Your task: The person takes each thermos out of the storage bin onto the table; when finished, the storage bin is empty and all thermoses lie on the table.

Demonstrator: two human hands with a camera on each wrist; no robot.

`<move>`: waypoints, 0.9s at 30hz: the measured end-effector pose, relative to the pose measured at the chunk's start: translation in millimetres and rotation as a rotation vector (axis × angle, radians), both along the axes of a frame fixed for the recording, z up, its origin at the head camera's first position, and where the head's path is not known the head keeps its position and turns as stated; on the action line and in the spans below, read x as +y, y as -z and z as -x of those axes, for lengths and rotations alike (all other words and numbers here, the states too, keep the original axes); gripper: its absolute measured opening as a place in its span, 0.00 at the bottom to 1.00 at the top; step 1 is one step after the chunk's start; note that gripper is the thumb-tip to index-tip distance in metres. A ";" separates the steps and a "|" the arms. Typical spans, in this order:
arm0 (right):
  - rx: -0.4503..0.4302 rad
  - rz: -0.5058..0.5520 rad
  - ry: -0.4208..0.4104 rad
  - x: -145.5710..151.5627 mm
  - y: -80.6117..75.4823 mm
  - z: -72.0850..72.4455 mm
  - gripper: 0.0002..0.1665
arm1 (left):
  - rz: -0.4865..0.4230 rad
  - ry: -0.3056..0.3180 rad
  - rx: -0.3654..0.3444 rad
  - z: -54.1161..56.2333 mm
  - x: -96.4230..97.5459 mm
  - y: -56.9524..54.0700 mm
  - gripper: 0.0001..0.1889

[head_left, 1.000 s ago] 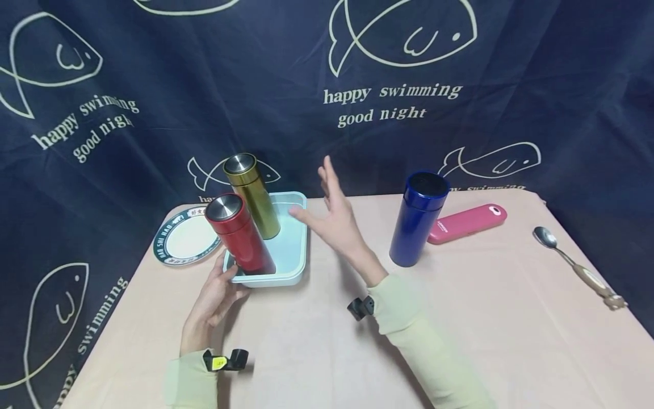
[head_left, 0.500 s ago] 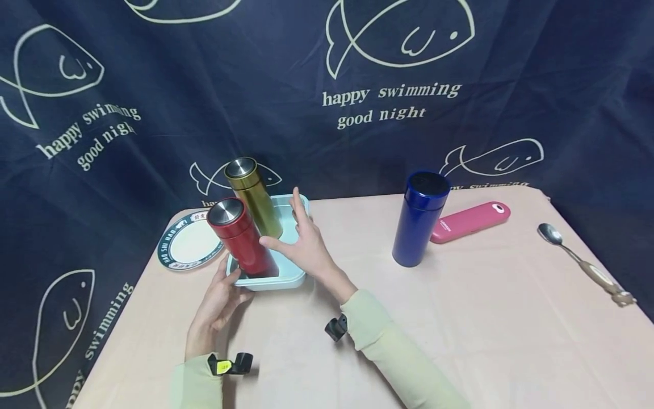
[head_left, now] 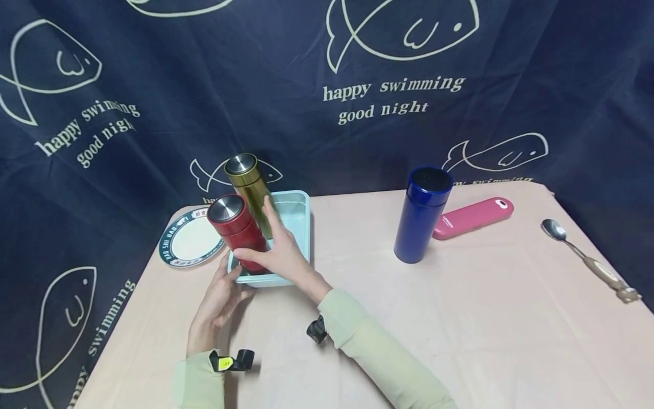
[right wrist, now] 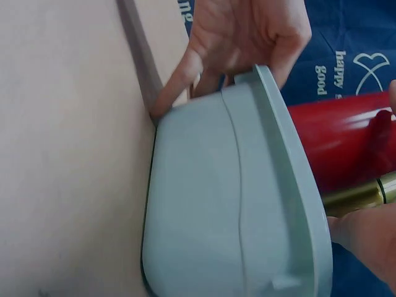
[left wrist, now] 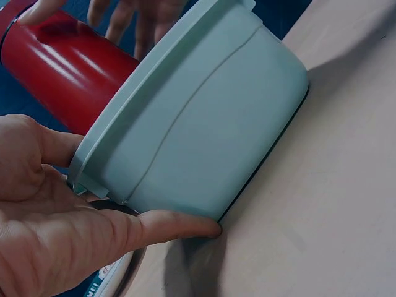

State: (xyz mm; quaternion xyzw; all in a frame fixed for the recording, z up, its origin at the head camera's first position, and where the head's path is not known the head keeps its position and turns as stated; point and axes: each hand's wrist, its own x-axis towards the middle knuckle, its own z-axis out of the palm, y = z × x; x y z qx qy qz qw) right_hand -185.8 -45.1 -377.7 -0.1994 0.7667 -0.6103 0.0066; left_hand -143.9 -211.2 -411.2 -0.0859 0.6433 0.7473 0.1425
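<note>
A pale blue plastic tub [head_left: 271, 282] stands at the left of the table in the head view. My left hand [head_left: 217, 304] grips its near left corner, one digit at the rim and another by the base [left wrist: 192, 226]. Inside the tub are a red vacuum flask [head_left: 237, 227] in front and a gold vacuum flask [head_left: 247, 184] behind it, both with silver lids. My right hand [head_left: 286, 255] is spread around the red flask, thumb across its near side and fingers toward the gold one. The left wrist view shows this thumb close to the red flask [left wrist: 68, 68].
A green-rimmed plate [head_left: 191, 241] lies left of the tub. Further right stand a blue vacuum flask [head_left: 421, 218], then a pink case [head_left: 475, 218] and a spoon [head_left: 582, 255] near the right edge. A dark fish-print curtain [head_left: 286, 102] hangs behind the table.
My right hand has moved left and down from beside the tub to the red flask. My left hand has kept its grip on the tub's corner.
</note>
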 end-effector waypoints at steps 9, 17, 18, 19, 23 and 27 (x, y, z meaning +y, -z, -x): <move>0.121 0.027 -0.005 -16.1 3.8 0.6 0.61 | -0.035 0.001 0.014 -0.1 0.1 1.7 0.32; 0.155 0.014 0.026 -16.6 6.0 0.3 0.52 | -0.040 -0.008 0.013 -1.3 2.1 0.5 0.31; 0.158 0.010 0.030 -15.9 5.6 0.1 0.52 | -0.043 -0.008 0.014 -1.6 2.5 0.3 0.31; 0.158 0.009 0.031 -14.9 5.0 -0.2 0.51 | -0.042 -0.008 0.014 -1.6 2.8 0.5 0.31; 0.149 0.017 0.037 -10.6 1.8 -1.1 0.48 | -0.038 -0.007 0.006 -0.9 3.6 0.9 0.32; 0.126 0.041 0.039 -5.5 -3.1 -2.2 0.47 | -0.019 -0.017 -0.012 -0.4 3.7 0.5 0.32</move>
